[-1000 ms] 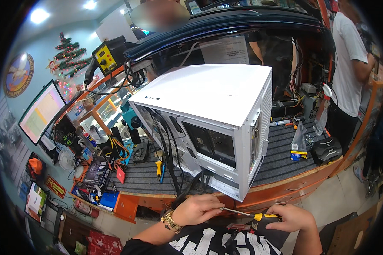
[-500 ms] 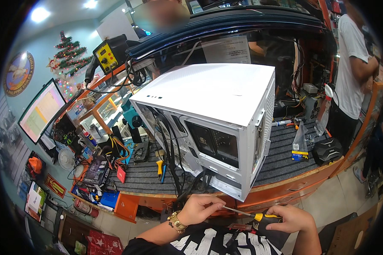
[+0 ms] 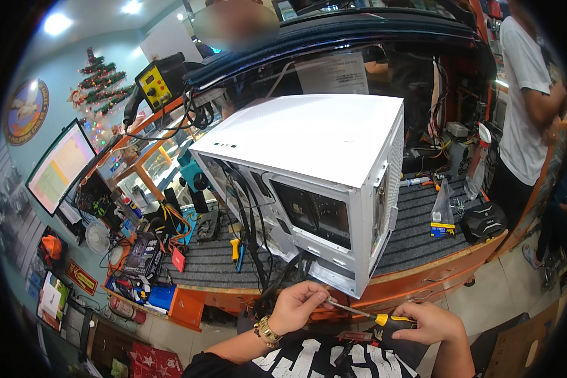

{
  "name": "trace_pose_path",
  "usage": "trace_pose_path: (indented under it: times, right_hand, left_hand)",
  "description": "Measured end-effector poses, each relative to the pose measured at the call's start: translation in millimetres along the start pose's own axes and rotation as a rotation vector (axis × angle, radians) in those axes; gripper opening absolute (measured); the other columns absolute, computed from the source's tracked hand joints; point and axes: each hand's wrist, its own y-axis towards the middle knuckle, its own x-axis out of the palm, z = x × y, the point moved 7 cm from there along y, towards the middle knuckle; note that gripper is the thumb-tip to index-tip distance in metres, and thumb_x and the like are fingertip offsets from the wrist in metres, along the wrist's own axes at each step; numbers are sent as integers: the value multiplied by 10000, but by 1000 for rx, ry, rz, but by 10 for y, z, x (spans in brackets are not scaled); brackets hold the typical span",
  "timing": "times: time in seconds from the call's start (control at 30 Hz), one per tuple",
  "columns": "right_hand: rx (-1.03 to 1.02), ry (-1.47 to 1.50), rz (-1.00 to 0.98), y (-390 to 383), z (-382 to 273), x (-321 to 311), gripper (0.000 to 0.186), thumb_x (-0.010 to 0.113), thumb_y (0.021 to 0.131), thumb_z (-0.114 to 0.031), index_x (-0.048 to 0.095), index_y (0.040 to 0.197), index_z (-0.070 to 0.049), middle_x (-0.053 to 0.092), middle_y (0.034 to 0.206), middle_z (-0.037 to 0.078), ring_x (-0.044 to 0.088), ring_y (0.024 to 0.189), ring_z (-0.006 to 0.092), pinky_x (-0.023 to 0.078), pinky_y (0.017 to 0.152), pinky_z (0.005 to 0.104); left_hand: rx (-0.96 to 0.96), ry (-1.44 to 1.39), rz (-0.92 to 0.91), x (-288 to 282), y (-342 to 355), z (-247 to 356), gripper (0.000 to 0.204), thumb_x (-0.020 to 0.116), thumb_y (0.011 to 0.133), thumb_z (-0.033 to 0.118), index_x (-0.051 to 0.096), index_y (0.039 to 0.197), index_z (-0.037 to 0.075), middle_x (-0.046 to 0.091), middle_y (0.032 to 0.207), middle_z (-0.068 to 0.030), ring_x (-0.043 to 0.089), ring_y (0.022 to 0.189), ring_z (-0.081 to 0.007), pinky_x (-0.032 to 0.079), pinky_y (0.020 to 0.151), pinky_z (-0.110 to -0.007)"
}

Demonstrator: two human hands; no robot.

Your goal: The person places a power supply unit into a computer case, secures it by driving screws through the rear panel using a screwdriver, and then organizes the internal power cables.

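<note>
In the head view, my right hand (image 3: 427, 322) grips the yellow-and-black handle of a screwdriver (image 3: 388, 321). The fingers of my left hand (image 3: 301, 303) pinch at the far end of its shaft; anything small held there is too tiny to make out. Just beyond both hands, a white computer case (image 3: 302, 145) stands on a grey ribbed mat (image 3: 422, 252), its side open, with black cables (image 3: 249, 233) hanging down out of it.
An orange wooden bench (image 3: 403, 290) carries tools, a blue-yellow packet (image 3: 443, 230), a black box (image 3: 484, 222) and clutter at left. A soldering station (image 3: 160, 82) sits on the rail beside a monitor (image 3: 62, 160). A person in white (image 3: 520, 107) stands at right; another is behind the bench.
My left hand has shifted slightly left and up along with the screwdriver's tip. The person at right has moved an arm and shifted a little.
</note>
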Motion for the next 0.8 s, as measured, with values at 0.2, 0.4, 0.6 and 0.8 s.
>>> trace_pose_path:
  times: [0.2, 0.4, 0.6, 0.8]
  right_hand:
    - [68, -10, -66, -27, 57, 23, 527, 851, 938, -404, 659, 1233, -12, 781, 994, 166, 757, 783, 318, 585, 700, 396]
    - [11, -44, 11, -53, 69, -12, 531, 869, 920, -392, 665, 1233, -15, 780, 988, 164, 748, 765, 312, 581, 695, 383]
    - [46, -56, 51, -136, 110, -63, 550, 899, 891, -388, 671, 1231, -22, 788, 991, 156, 739, 746, 309, 570, 682, 384]
    - [-3, -27, 58, -125, 115, -51, 548, 911, 882, -376, 670, 1223, -21, 790, 985, 156, 740, 760, 310, 572, 689, 385]
  left_hand:
    - [-121, -115, -29, -18, 45, -58, 183, 560, 1145, 93, 666, 1171, -55, 785, 1169, -184, 763, 1071, -206, 614, 977, -342]
    - [5, 21, 14, -94, 85, 16, 193, 567, 1139, 81, 700, 1150, -57, 788, 1183, -181, 748, 1127, -201, 588, 1033, -348]
    - [-11, 44, 66, -208, 63, 61, 172, 670, 1082, 48, 733, 1198, -62, 798, 1126, -135, 758, 1069, -168, 601, 966, -297]
    - [-80, 48, 79, -175, 36, 33, 159, 773, 1001, 3, 756, 1147, -58, 800, 1042, -119, 769, 949, -145, 630, 883, -274]
